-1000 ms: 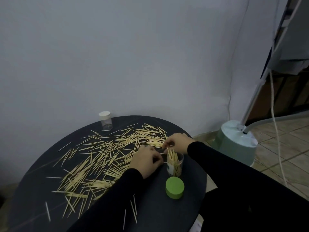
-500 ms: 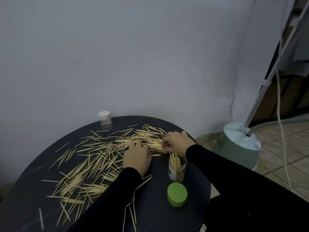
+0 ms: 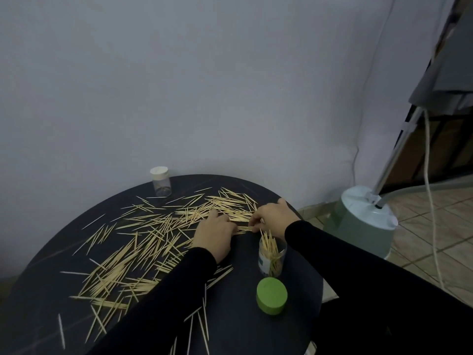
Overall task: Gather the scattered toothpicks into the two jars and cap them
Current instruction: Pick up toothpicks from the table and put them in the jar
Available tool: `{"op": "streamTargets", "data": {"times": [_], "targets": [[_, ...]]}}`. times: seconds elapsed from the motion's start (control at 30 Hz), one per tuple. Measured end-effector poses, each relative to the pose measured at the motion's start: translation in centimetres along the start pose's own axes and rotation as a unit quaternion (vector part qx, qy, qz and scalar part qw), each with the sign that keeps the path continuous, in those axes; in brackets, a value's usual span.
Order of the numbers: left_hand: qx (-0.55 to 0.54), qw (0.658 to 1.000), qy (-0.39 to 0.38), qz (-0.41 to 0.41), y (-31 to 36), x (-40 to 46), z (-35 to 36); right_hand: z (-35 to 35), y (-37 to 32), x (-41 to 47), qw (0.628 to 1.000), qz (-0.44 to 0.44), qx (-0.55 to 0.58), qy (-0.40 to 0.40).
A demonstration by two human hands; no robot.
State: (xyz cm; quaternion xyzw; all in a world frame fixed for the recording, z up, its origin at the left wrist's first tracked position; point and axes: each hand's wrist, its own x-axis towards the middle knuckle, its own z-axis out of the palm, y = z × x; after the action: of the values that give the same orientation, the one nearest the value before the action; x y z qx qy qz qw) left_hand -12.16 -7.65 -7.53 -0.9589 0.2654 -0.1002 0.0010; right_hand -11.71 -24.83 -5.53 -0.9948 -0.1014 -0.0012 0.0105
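Both hands on toothpicks [image 3: 153, 234]: left hand [image 3: 213, 235] flat, right hand [image 3: 275, 217] pinching.

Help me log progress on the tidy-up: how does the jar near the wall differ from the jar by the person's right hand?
The far jar wears a white cap; the near jar is open, with a green lid lying beside it on the table. The far jar looks empty; the near jar holds toothpicks standing up past its rim. The far jar stands clear of both hands; the near jar sits just below the right hand. Both are clear and upright.
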Motion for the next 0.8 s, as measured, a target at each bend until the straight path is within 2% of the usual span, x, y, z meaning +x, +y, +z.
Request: {"op": "streamTargets", "data": {"times": [0.2, 0.47, 0.8], "targets": [[-0.024, 0.999, 0.044, -0.022, 0.5, -0.5, 0.2, 0.1, -0.1, 0.0, 1.0, 0.003, 0.006, 0.004], [-0.033, 0.997, 0.063, -0.043, 0.7, -0.8, 0.4, -0.4, 0.7, -1.2, 1.0, 0.028, 0.002, 0.01], [-0.108, 0.986, 0.082, -0.102, 0.6, -1.0, -0.3, -0.9, 1.7, -3.2, 0.985, 0.086, 0.137, 0.061]]}}
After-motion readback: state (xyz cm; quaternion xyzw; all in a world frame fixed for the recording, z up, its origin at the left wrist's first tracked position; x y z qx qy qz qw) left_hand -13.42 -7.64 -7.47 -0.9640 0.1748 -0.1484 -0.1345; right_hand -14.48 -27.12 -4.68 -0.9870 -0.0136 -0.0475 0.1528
